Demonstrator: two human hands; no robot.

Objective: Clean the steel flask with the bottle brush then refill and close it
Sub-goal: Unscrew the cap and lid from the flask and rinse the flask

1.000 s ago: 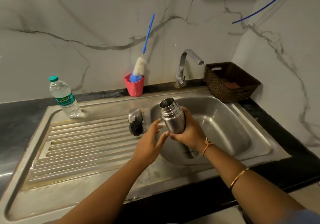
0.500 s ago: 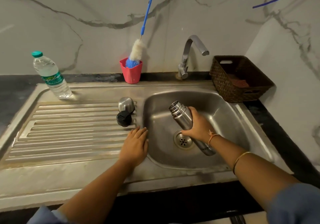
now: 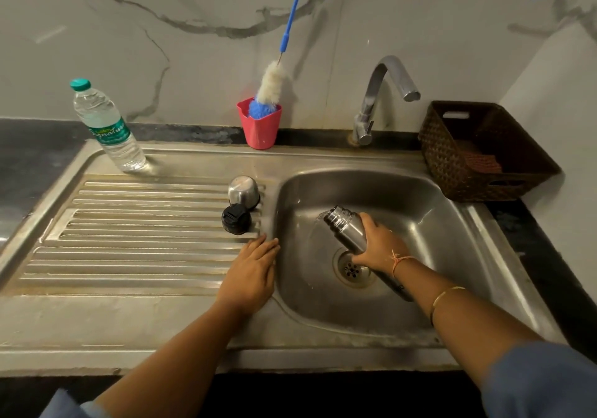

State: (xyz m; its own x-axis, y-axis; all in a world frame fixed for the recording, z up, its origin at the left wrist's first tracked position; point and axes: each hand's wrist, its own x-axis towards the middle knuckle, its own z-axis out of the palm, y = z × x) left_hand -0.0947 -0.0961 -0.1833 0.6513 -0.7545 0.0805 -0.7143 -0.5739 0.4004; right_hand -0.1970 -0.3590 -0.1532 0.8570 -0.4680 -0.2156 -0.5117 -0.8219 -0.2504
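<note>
Head view: there is one steel flask (image 3: pixel 345 231), one bottle brush (image 3: pixel 273 84), one red cup (image 3: pixel 260 131), one plastic water bottle (image 3: pixel 109 130), one tap (image 3: pixel 384 94) and one woven basket (image 3: pixel 452 159). Two lid parts are here as well, a steel cap (image 3: pixel 243 190) and a black stopper (image 3: pixel 235 219).

The right hand (image 3: pixel 378 247) has its fingers wrapped round the middle of the flask. It holds the flask tilted over the sink basin (image 3: pixel 452 224), above the drain, with the open mouth pointing left and away. A thin stream of water leaves the mouth.

The left hand (image 3: pixel 252 269) lies flat with straight fingers on the ridge between drainboard (image 3: pixel 129 224) and basin, holding nothing, just near the stopper.

The cap and stopper sit touching on the drainboard. The brush stands head-down in the cup against the wall.

The water bottle has a green label with white cursive writing, not clearly readable.
</note>
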